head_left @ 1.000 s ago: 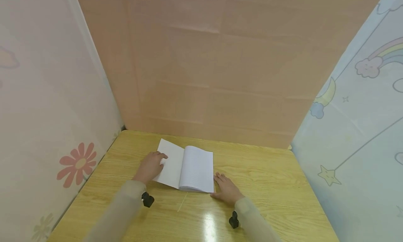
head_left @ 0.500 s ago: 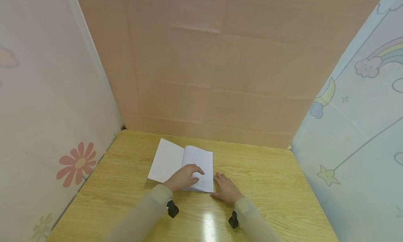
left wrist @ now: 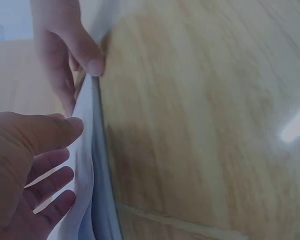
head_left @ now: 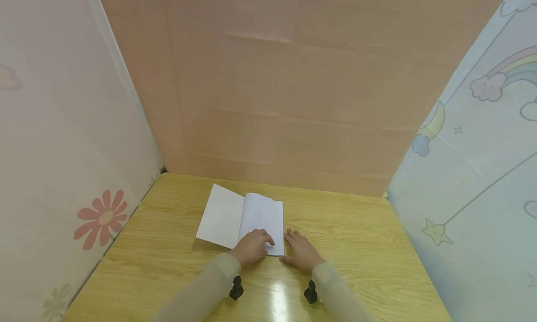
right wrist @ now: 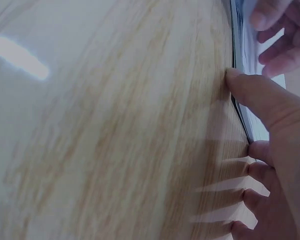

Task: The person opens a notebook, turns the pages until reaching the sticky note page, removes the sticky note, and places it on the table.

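Far left there's a pale wall panel (head_left: 54, 149) with a reddish flower (head_left: 106, 217) printed on it, and next to that the wood-grain table (head_left: 356, 247) starts, with a plain tan backdrop (head_left: 272, 89) behind it. The notebook (head_left: 262, 212) is lying on the table a bit left of the middle, with its white cover (head_left: 220, 217) folded out to the left and a bit of shadow under the cover's lower edge. The page block on the right half curves up near the spine. Then comes the left hand (head_left: 251, 247), over the near end of the pages — fingers loosely bent, thumb apart from them, nothing pinched. Can't tell if any fingertip is actually touching paper. Just beside it, not touching it, is the right hand (head_left: 302, 252) at the notebook's right edge: fingers spread with the tips down on the table, thumb up against the near corner, not wrapped around anything. Both arms have light sleeves (head_left: 201, 289) and a small black wrist device (head_left: 236, 288). Far right is another pale wall panel (head_left: 474, 173) — star (head_left: 437, 232), moon (head_left: 436, 119) and rainbow (head_left: 518, 63) on that one.
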A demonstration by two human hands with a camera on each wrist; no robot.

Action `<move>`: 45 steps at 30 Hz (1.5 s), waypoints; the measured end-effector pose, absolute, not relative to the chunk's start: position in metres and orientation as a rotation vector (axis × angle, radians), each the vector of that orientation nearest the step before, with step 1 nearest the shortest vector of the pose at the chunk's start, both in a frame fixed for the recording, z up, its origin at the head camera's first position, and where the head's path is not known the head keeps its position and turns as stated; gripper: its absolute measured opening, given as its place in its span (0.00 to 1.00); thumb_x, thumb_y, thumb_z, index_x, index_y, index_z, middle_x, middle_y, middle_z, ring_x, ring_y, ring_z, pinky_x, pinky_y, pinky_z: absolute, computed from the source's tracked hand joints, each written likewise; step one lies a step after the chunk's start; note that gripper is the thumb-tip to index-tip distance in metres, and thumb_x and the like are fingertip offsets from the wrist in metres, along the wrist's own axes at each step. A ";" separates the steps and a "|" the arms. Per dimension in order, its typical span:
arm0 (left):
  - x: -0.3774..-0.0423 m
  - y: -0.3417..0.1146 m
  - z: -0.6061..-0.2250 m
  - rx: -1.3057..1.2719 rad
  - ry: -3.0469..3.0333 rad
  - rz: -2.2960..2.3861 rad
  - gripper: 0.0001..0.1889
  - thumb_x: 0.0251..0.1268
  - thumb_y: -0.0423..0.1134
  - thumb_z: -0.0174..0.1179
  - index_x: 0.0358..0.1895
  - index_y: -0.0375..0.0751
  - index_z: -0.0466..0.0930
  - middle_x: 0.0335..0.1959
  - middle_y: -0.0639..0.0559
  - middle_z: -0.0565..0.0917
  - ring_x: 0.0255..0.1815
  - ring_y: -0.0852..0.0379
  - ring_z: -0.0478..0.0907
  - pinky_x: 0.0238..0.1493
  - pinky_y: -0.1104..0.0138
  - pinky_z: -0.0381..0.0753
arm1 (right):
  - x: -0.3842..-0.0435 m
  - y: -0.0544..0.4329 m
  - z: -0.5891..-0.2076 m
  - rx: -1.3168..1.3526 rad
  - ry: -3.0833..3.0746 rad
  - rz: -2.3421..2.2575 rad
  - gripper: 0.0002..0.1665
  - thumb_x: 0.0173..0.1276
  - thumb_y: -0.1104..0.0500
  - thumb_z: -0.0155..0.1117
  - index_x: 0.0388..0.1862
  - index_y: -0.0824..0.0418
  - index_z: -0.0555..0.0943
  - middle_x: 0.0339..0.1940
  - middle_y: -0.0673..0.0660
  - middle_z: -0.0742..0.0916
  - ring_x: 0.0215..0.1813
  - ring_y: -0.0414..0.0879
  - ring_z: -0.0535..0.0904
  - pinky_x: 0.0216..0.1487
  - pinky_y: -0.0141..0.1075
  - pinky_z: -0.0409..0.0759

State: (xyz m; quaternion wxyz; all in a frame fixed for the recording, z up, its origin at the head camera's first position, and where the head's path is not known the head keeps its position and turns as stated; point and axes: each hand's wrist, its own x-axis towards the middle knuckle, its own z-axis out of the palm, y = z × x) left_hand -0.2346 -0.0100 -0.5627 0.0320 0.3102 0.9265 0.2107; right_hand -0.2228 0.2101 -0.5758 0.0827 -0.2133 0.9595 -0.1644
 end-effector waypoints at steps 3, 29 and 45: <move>-0.234 -0.011 -0.568 0.973 2.894 0.601 0.13 0.53 0.37 0.71 0.44 0.50 0.85 0.45 0.57 0.82 0.47 0.57 0.78 0.52 0.64 0.79 | -0.223 0.211 -0.577 -0.630 2.865 -0.483 0.49 0.63 0.38 0.64 0.72 0.67 0.64 0.75 0.65 0.64 0.75 0.66 0.57 0.71 0.59 0.60; -0.234 -0.013 -0.571 0.987 2.928 0.556 0.07 0.56 0.37 0.69 0.38 0.50 0.88 0.39 0.59 0.82 0.41 0.59 0.77 0.46 0.67 0.80 | -0.224 0.211 -0.579 -0.618 2.864 -0.478 0.50 0.62 0.37 0.64 0.73 0.66 0.63 0.76 0.65 0.63 0.75 0.65 0.57 0.71 0.60 0.59; -0.236 -0.010 -0.573 0.888 2.975 0.642 0.03 0.55 0.36 0.67 0.29 0.50 0.87 0.31 0.60 0.83 0.36 0.61 0.78 0.39 0.68 0.80 | -0.225 0.211 -0.580 -0.619 2.866 -0.463 0.50 0.63 0.37 0.64 0.73 0.66 0.63 0.76 0.65 0.63 0.75 0.65 0.57 0.71 0.59 0.60</move>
